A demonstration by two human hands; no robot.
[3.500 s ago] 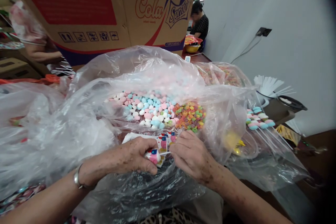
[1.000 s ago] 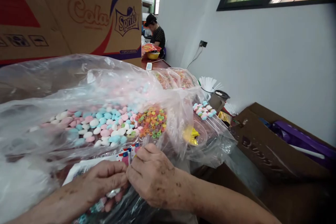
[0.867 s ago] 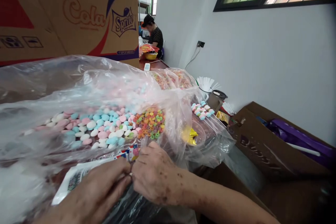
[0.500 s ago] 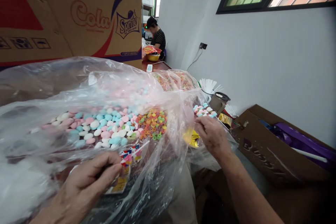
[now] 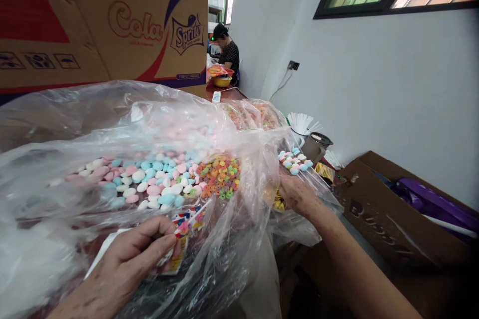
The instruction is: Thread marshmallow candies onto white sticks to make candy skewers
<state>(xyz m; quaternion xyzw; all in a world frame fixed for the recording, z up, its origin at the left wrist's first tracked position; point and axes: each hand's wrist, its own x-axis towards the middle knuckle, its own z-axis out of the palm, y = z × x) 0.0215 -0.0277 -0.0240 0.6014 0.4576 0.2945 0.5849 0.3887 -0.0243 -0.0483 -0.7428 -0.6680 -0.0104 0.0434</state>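
Hands are working apart: left hand (image 5: pixel 136 251) pinching a thin white stick (image 5: pixel 198 212), right hand (image 5: pixel 299 195), closure unclear, beside shiny gold foil (image 5: pixel 279 202), seemingly a delicate pickup.

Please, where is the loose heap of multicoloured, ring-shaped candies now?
In the head view, the heap is near the centre, against the right side of the pink, blue and white oval candies, beyond the left hand.
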